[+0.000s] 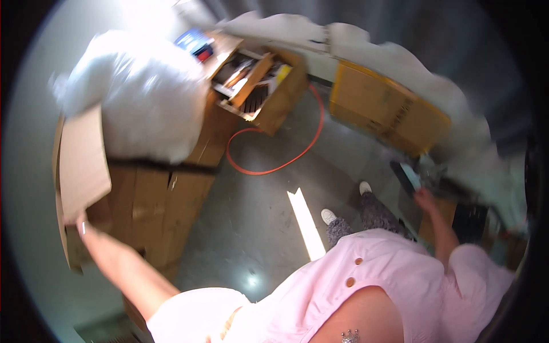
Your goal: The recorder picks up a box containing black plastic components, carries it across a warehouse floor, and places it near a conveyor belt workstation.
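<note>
Cardboard flap out at the far left, tilted up, and there's the left hand right at its lower edge, touching; blur hides the fingers, so I can't tell whether they clench it or merely press. Next along, a big bulging translucent plastic bag sits behind brown cartons. Beyond it, a blue-and-red packet, then an open box full of mixed items, its inside split by a divider. An orange hose or cable loops over the grey floor, and right of that come white shoes and a yellow-edged carton against the wall. Over to the right now: a flat dark-and-pale object, its kind too blurred to name, juts up and leftward from the right hand, which has its near end firmly in its grasp.
</note>
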The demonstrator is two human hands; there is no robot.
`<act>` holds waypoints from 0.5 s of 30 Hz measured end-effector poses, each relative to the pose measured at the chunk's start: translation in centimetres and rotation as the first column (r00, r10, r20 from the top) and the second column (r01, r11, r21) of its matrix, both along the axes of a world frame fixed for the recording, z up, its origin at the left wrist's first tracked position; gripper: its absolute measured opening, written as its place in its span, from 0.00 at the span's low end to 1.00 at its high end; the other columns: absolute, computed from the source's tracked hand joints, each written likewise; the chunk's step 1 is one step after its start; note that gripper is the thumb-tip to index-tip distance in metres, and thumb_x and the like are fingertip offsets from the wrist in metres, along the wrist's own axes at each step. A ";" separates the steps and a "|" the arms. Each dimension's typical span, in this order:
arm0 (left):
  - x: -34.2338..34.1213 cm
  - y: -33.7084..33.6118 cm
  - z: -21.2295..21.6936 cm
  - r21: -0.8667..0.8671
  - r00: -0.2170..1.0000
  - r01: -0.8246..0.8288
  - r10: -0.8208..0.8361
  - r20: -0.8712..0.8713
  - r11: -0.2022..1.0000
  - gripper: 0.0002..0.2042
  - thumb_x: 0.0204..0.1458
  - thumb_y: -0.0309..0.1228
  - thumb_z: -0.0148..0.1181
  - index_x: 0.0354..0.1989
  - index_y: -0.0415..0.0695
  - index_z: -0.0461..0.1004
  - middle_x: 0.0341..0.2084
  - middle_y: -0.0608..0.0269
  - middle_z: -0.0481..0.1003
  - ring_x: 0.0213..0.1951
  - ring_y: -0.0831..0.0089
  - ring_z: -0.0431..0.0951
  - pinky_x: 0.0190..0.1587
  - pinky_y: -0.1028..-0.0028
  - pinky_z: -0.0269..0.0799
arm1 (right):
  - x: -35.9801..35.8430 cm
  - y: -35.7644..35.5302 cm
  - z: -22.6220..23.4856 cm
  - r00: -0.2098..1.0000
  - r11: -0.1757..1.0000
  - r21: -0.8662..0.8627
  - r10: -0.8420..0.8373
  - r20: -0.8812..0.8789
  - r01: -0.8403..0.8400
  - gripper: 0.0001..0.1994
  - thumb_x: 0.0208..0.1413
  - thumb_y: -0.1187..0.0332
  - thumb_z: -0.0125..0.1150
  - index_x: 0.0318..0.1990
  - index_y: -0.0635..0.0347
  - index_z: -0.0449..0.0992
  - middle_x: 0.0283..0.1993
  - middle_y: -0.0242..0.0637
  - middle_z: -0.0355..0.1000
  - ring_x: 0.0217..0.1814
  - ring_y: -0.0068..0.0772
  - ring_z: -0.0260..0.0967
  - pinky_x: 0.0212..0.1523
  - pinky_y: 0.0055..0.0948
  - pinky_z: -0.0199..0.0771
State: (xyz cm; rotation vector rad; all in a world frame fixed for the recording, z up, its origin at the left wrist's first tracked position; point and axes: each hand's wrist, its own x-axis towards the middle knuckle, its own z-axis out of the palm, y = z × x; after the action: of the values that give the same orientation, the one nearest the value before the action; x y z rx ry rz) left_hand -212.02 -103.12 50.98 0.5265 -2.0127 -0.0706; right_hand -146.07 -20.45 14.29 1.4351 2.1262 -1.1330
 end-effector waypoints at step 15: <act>2.2 15.5 -24.3 0.735 0.558 0.085 -0.643 0.524 0.673 0.19 0.43 0.38 0.52 0.40 0.36 0.63 0.29 0.51 0.67 0.30 0.63 0.69 0.31 0.67 0.68 | 3.3 -7.0 -0.9 0.996 0.995 0.098 -0.008 0.088 0.000 0.14 0.38 0.63 0.54 0.35 0.57 0.72 0.37 0.43 0.69 0.41 0.43 0.66 0.41 0.36 0.66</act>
State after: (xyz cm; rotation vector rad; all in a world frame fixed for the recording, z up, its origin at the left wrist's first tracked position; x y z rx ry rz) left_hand -209.82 -87.64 26.63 0.5530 -2.9410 -1.0385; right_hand -142.80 -27.49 13.39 1.5036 2.1447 -0.9603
